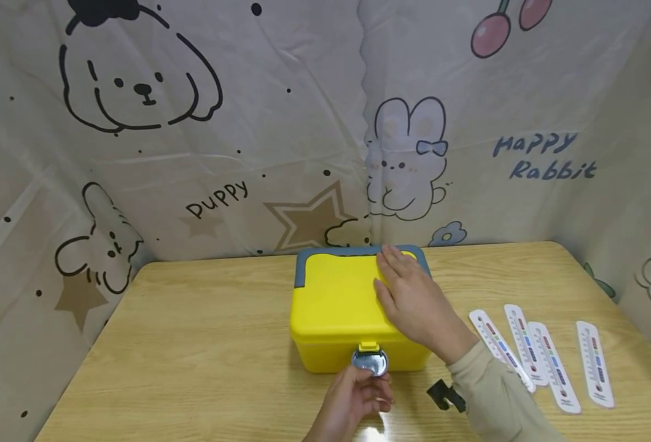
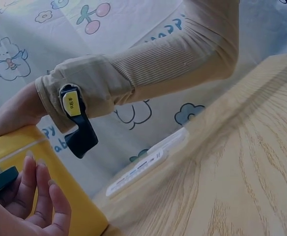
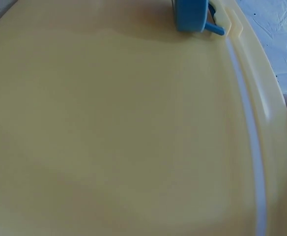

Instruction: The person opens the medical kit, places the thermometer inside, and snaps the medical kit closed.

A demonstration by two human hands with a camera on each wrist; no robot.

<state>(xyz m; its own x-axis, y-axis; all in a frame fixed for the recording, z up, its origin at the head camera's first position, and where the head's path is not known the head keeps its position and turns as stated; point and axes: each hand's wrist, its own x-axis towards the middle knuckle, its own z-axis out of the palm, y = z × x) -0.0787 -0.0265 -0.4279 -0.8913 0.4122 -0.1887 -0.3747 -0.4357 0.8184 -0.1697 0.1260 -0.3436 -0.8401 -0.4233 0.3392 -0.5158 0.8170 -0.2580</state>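
Note:
A yellow box (image 1: 336, 294) with a blue-grey handle (image 1: 339, 251) stands on the wooden table, its lid down. At its front sticks out a shiny blue-grey latch (image 1: 368, 362). My left hand (image 1: 353, 399) pinches the lower part of this latch, thumb on top and the other fingers curled below. The left wrist view shows the latch (image 2: 2, 181) edge-on by the thumb. My right hand (image 1: 414, 298) lies flat on the right side of the lid, fingers straight. In the right wrist view, the latch (image 3: 191, 15) stands out near the pale lid seam (image 3: 251, 132).
Several white thermometer cards lie right of the box; one card (image 1: 595, 363) lies apart from the others. A black wrist mount (image 1: 446, 395) hangs by the right sleeve (image 1: 497, 393). Behind the table (image 1: 193, 344) hangs a printed curtain (image 1: 281, 123).

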